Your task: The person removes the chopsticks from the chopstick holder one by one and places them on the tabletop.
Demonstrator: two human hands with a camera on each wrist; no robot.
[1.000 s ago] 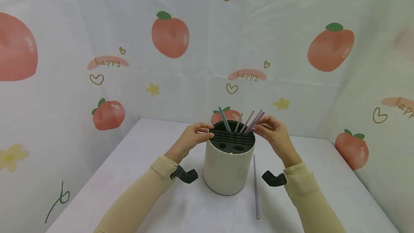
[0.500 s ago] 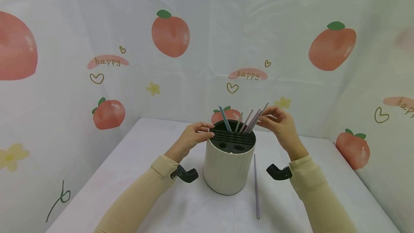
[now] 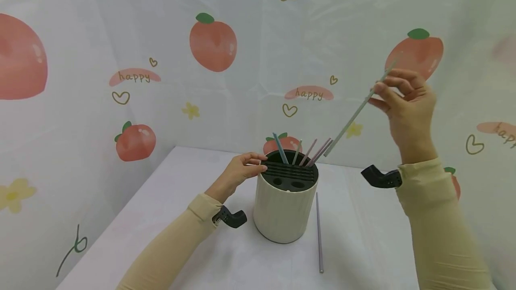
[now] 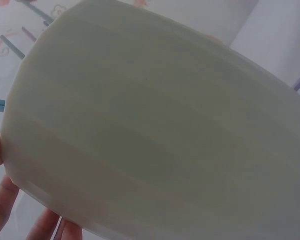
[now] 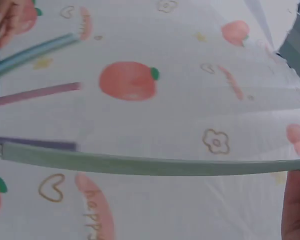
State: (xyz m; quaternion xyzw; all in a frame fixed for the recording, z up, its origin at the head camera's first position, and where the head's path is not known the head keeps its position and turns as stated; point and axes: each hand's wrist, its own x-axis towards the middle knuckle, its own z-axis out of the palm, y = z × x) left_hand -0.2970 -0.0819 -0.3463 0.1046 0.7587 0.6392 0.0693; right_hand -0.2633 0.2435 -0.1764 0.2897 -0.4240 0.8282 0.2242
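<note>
A cream, ribbed utensil holder (image 3: 282, 214) with a black slotted insert (image 3: 288, 176) stands upright on the table. At its left rim my left hand (image 3: 235, 173) holds it with thumb and fingertips; these also show at the holder's edge in the left wrist view. Raised to the right, my right hand (image 3: 411, 106) pinches a pale green chopstick (image 3: 350, 124), tilted with its lower end just above and right of the holder's rim. In the right wrist view the green chopstick (image 5: 155, 166) runs across. Blue (image 3: 280, 147), green, pink and purple chopsticks lean in the holder.
A single purple chopstick (image 3: 320, 236) lies on the white tabletop (image 3: 363, 236), right of the holder. Behind the table hangs a white curtain (image 3: 250, 102) printed with peaches. A black camera mount sits on each wrist.
My right hand has risen up and to the right, drawing the green chopstick out of the holder. The left hand stays at the rim, and the purple chopstick on the table has not moved.
</note>
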